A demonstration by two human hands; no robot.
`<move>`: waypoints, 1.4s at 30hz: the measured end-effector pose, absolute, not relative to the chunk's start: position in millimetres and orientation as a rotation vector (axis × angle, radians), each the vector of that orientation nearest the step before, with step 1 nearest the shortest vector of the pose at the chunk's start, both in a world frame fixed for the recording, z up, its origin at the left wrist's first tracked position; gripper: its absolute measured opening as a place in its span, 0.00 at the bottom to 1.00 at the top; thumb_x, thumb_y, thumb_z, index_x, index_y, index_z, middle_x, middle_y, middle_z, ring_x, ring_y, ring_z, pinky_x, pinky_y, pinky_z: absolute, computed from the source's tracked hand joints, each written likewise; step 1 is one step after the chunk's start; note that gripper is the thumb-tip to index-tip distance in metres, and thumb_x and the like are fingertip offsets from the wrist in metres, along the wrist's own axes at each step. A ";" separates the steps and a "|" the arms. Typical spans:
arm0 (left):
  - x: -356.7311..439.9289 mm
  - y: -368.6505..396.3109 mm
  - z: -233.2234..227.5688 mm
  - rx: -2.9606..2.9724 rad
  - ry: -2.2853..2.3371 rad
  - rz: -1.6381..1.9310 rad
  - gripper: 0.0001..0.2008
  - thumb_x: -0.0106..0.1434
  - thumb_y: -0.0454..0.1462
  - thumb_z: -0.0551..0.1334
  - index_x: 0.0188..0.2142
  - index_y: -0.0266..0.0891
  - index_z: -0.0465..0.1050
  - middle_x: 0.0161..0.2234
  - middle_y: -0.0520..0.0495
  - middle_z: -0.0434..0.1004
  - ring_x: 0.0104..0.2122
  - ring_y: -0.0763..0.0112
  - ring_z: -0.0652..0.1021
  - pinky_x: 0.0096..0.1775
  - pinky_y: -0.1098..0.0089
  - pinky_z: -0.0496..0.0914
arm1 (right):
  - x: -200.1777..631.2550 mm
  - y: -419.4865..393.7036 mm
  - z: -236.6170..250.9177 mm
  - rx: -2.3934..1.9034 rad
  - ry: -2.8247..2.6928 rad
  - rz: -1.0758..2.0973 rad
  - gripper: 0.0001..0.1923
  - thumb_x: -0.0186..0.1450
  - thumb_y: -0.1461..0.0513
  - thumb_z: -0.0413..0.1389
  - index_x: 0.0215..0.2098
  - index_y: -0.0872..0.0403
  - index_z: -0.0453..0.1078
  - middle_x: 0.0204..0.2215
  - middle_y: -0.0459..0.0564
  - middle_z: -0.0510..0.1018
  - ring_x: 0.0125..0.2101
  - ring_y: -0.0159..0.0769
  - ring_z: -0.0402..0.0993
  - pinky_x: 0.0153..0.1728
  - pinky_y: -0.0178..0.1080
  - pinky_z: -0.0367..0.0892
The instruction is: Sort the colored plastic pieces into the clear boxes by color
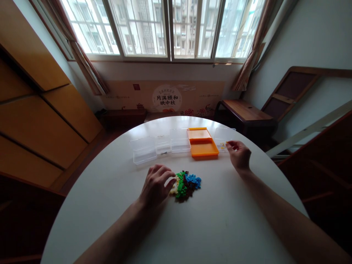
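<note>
A pile of tiny building bricks (184, 185), green, blue, dark brown and cream, lies on the white round table (220, 227). My left hand (157, 183) is at the pile's left edge, fingers bent, with a gap between thumb and forefinger near the cream bricks. Farther out on the right, my right hand (239, 154) pinches a small yellow brick (227, 142), of which only a bit shows at the fingertips. Just beneath those fingers is a clear plastic box (224, 132) with its lid raised and several yellow bricks inside.
An orange box (205, 147) lies open left of that clear box. More clear open boxes (144, 156) continue the row leftward. Past the table's far edge are a wooden bench (247, 110) and a printed panel (132, 93) below the window.
</note>
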State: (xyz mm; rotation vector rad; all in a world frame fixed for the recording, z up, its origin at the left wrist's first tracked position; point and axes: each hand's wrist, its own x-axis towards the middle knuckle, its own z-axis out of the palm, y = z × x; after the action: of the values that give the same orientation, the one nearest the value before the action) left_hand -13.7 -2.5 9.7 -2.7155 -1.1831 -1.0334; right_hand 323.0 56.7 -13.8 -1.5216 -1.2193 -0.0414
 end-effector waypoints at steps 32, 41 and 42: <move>-16.2 -2.2 11.7 -3.043 -1.168 -0.840 0.05 0.61 0.33 0.60 0.35 0.43 0.75 0.38 0.48 0.75 0.43 0.64 0.69 0.47 0.61 0.62 | 282.8 36.1 -6.8 -1.328 -1.536 -0.152 0.08 0.63 0.62 0.54 0.33 0.55 0.75 0.26 0.46 0.77 0.26 0.35 0.72 0.39 0.41 0.63; -5.8 -4.8 12.1 -2.961 -1.431 -0.834 0.06 0.61 0.35 0.61 0.30 0.43 0.77 0.36 0.48 0.76 0.41 0.63 0.70 0.46 0.60 0.62 | 275.3 33.5 -6.5 -1.287 -1.573 -0.111 0.07 0.62 0.63 0.54 0.33 0.54 0.75 0.26 0.46 0.78 0.26 0.34 0.72 0.38 0.41 0.63; -5.4 -4.7 12.2 -2.961 -1.470 -0.833 0.06 0.61 0.35 0.61 0.30 0.43 0.77 0.36 0.48 0.76 0.41 0.63 0.70 0.45 0.60 0.62 | 274.1 33.2 -6.6 -1.283 -1.579 -0.105 0.07 0.62 0.63 0.54 0.33 0.54 0.75 0.26 0.46 0.78 0.26 0.34 0.72 0.39 0.41 0.63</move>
State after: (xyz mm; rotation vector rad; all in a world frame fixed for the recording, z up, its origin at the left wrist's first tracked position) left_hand -5.4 -4.7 12.2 -2.9605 -1.4697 -0.8329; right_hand 274.1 33.2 -6.6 -1.2830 -1.5791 -0.1055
